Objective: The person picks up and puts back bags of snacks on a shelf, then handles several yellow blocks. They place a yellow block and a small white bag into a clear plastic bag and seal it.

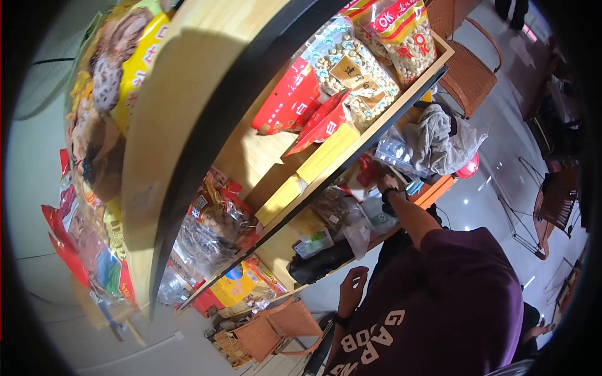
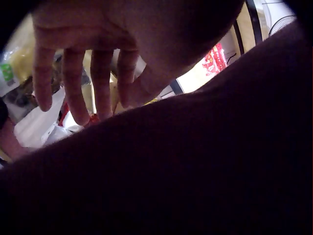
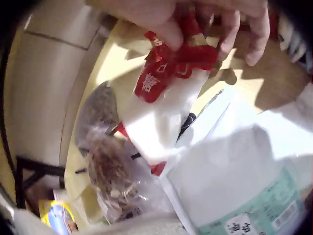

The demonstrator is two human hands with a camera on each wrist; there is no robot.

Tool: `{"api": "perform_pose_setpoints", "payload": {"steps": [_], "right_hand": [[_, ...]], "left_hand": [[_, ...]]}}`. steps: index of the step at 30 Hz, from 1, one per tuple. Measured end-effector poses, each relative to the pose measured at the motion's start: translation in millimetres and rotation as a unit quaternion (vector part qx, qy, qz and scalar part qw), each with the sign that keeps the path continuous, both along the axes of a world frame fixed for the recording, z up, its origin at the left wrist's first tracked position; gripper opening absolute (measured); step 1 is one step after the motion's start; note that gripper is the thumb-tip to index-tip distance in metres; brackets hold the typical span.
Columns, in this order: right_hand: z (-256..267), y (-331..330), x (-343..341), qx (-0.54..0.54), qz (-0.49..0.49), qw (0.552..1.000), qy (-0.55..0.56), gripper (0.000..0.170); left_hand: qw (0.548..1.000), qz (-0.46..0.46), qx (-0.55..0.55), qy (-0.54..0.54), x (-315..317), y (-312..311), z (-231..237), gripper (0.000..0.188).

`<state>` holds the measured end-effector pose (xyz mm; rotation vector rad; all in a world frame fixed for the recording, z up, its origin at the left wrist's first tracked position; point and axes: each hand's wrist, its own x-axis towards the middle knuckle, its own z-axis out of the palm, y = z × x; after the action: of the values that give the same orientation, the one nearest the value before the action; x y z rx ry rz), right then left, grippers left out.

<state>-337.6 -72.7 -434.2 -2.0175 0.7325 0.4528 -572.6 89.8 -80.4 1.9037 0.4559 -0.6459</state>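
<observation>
In the right wrist view, my right hand (image 3: pixel 151 14) pinches the red top of a white plastic bag (image 3: pixel 164 110) between thumb and fingers. The bag hangs over a wooden shelf, beside a clear bag of brown dried pieces (image 3: pixel 112 171) and a large white pouch with a green band (image 3: pixel 234 181). In the head view, that right hand (image 1: pixel 387 183) reaches among packets on the lower shelf. My left hand (image 1: pixel 352 291) is held near the body by the shelf's front edge, holding nothing. The left wrist view shows this left hand (image 2: pixel 93 27) with fingers loosely hanging.
An upper wooden tray (image 1: pixel 370 135) holds snack bags and red packets. A black bag (image 1: pixel 323 260) lies on the lower shelf, and a grey plastic bag (image 1: pixel 433 138) sits at its far end. Woven chairs (image 1: pixel 473 75) stand on the floor around.
</observation>
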Motion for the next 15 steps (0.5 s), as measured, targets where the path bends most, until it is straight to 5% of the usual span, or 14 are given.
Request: {"api": "perform_pose_setpoints", "payload": {"steps": [6,8,13,15], "right_hand": [[99.2,-0.1,-18.4,0.016,0.134,0.979,-0.151,0.031],[99.7,5.4,-28.8,0.066,0.194,0.946,-0.250,0.026],[204.3,-22.4,-37.6,0.079,0.275,0.860,-0.424,0.019],[256.4,-49.3,-36.5,0.093,0.342,0.850,-0.389,0.019]], "left_hand": [[0.998,-0.035,-0.022,-0.037,10.0,10.5,-32.3,0.024],[0.997,-0.060,-0.026,-0.050,22.0,12.6,-45.5,0.024],[0.992,-0.092,0.007,-0.087,61.1,24.1,-63.7,0.026],[0.990,-0.087,0.022,-0.110,72.8,28.9,-84.2,0.032]]}}
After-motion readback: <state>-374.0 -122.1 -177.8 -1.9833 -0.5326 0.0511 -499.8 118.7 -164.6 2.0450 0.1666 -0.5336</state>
